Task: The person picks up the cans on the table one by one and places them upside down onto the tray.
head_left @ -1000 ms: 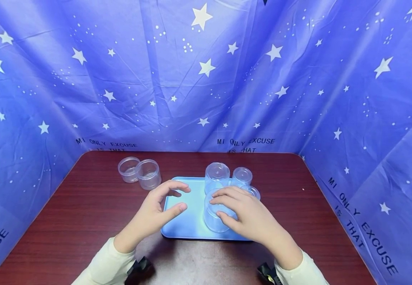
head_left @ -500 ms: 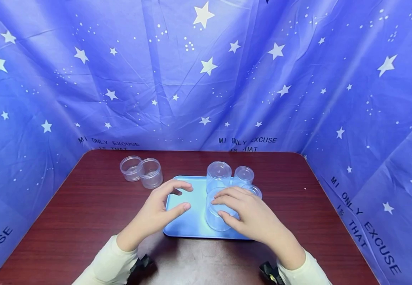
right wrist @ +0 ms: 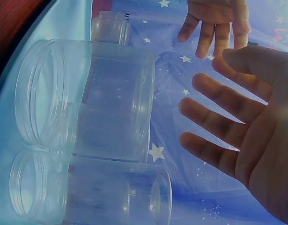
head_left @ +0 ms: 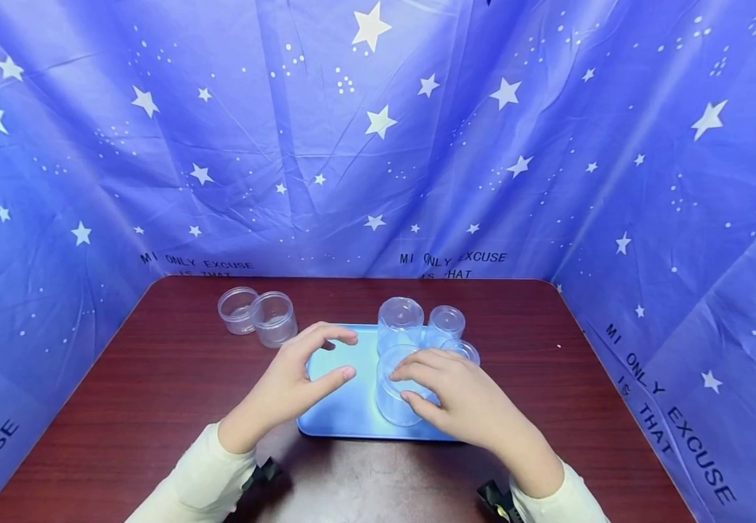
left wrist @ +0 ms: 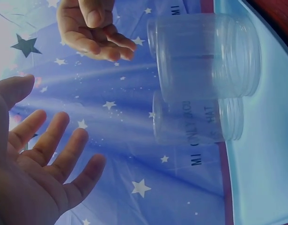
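Observation:
My left hand [head_left: 289,381] hovers over the left side of the blue tray [head_left: 332,418], fingers spread and slightly bent, holding nothing. Above the front right of the tray is my right hand [head_left: 472,403], its fingers loose. In the head view it overlaps a wide clear plastic jar [head_left: 392,407], but the right wrist view shows a gap between the fingers [right wrist: 214,119] and the jar [right wrist: 111,98]. The jar stands upside down, threaded mouth on the tray. Behind it rises a tall clear jar [head_left: 400,319]. A smaller jar [head_left: 446,321] and another [head_left: 464,351], partly hidden by my right hand, stand to the right.
Two clear jars stand on the dark red table [head_left: 123,392] at the back left: a low one [head_left: 234,317] and a taller one [head_left: 276,327] overlapping it in view. A blue star-patterned curtain [head_left: 325,145] encloses the table's back and sides.
My left hand has shifted slightly to the right over the tray. The right hand has barely moved, and the jars stay where they were.

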The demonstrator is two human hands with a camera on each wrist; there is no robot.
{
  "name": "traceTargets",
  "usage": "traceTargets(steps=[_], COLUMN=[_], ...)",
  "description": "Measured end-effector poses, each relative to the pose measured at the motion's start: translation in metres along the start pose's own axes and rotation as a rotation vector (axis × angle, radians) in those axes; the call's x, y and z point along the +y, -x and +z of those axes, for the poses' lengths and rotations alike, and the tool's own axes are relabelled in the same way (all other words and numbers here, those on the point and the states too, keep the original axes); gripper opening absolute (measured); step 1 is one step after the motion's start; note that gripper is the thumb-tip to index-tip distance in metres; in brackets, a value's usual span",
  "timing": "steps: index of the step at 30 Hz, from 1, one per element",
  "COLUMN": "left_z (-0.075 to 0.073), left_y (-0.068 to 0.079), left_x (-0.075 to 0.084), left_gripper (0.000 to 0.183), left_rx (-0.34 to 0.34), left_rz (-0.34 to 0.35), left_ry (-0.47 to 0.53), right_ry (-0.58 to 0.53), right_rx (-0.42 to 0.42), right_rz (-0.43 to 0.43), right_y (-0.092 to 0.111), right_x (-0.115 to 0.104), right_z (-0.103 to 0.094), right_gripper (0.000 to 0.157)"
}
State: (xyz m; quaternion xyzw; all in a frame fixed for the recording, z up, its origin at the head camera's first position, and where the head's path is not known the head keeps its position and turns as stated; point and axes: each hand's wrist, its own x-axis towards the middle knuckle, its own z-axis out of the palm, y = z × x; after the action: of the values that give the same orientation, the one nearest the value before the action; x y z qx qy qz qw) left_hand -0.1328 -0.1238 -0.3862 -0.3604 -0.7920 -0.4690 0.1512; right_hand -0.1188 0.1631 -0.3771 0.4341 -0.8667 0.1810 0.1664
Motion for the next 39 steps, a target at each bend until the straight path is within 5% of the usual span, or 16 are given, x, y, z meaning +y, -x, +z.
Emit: traceTargets(steps=[21,28,39], left_z=[-0.026,-0.036,-0.054], left_y=[-0.017,-0.026,-0.035], left_x=[-0.011,-0.025,-0.046], left_gripper=[0.042,0.042,0.041], left_rx=[-0.119,-0.147,-0.213], left_rz=[-0.027,-0.094,-0.101], left_ry=[-0.248,-0.351,-0.539], right_ry=[0.005,0.022,0.011], right_rx=[-0.083,-0.112,-0.122], right_rz=[-0.062,-0.06,-0.063], right_y=[0.003,0.005,0.004], right_x=[-0.004,-0.005,-0.007], right_z=[-0.001,-0.002,-0.003], right_gripper=[0.021,0.022,0.023])
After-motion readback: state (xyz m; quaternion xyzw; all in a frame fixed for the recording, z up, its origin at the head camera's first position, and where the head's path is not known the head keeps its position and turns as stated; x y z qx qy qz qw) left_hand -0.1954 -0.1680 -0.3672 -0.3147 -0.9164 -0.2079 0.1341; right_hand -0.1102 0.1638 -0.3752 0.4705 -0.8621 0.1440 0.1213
